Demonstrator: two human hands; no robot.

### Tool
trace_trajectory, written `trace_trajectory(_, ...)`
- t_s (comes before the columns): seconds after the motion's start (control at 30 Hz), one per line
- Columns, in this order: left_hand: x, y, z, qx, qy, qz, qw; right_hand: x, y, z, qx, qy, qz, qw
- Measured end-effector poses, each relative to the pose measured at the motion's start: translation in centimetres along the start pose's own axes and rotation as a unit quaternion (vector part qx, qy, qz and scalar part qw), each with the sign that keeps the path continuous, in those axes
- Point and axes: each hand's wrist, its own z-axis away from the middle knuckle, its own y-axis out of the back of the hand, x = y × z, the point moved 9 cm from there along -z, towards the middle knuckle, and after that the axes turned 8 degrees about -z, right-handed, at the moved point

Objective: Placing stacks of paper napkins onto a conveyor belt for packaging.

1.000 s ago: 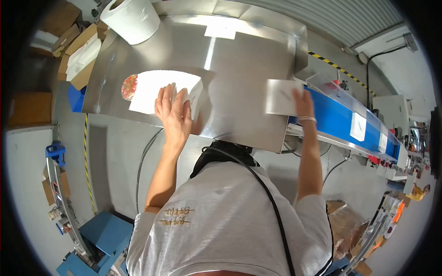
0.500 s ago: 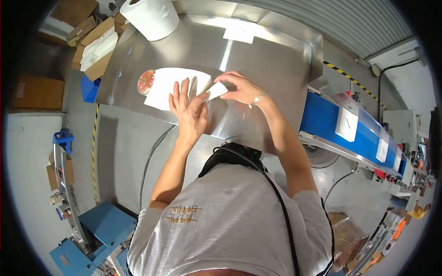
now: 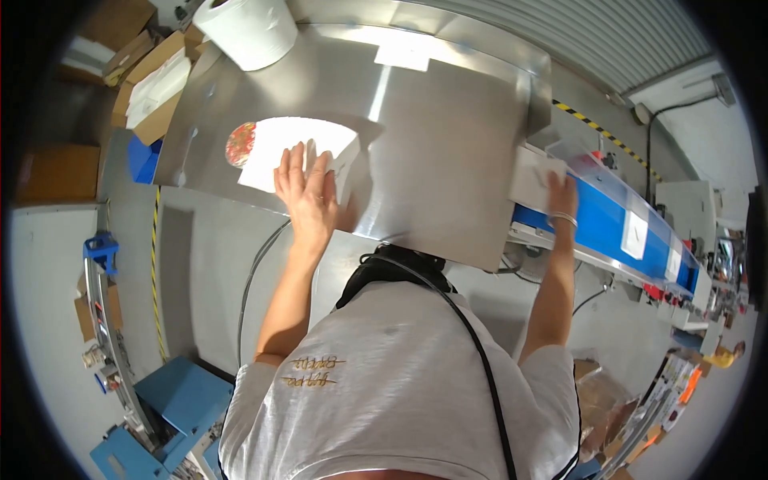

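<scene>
My left hand (image 3: 308, 196) lies with fingers stretched out on a fanned row of flat white packets (image 3: 268, 164) on the metal table. A rounded red-and-gold patterned piece (image 3: 240, 145) shows at the row's left end. Far to the right, my right hand (image 3: 562, 196), smeared by motion, has its fingers over the right edge of another flat white packet (image 3: 531, 178). This packet is at the table-side end of the blue conveyor belt (image 3: 596, 212). The right thumb cannot be made out.
A large white roll (image 3: 250, 32) stands at the table's back left. A white card (image 3: 402, 54) lies near the back edge. More white packets (image 3: 634, 234) lie along the belt under a clear guard. Open cardboard boxes (image 3: 160, 88) and a blue bin (image 3: 145, 157) sit left of the table.
My right hand has swung from beside the left hand over to the conveyor, with a white packet. The packets on the belt have shifted further right. My left hand stays on the row.
</scene>
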Motion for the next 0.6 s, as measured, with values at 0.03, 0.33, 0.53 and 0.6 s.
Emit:
trace_trajectory(0.03, 0.3, -0.3, -0.1, 0.005, -0.005, 0.004, 1.000, 3.1, 2.0, -0.6, 0.105, 0.003, -0.045, 0.993)
trace_trajectory(0.33, 0.9, 0.2, 0.1, -0.015, -0.030, 0.008, 0.999, -31.7, -8.1, 12.4, -0.297, 0.327, -0.306, 0.843)
trace_trajectory(0.53, -0.4, -0.1, -1.0, -0.013, 0.009, 0.048, 0.999, -36.6, -11.2, 13.4, -0.356, 0.430, -0.312, 0.769)
trace_trajectory(0.6, -1.6, -0.1, -0.8, -0.015, 0.012, 0.013, 1.000, -32.2, -12.5, 12.2, -0.400, 0.234, -0.408, 0.786)
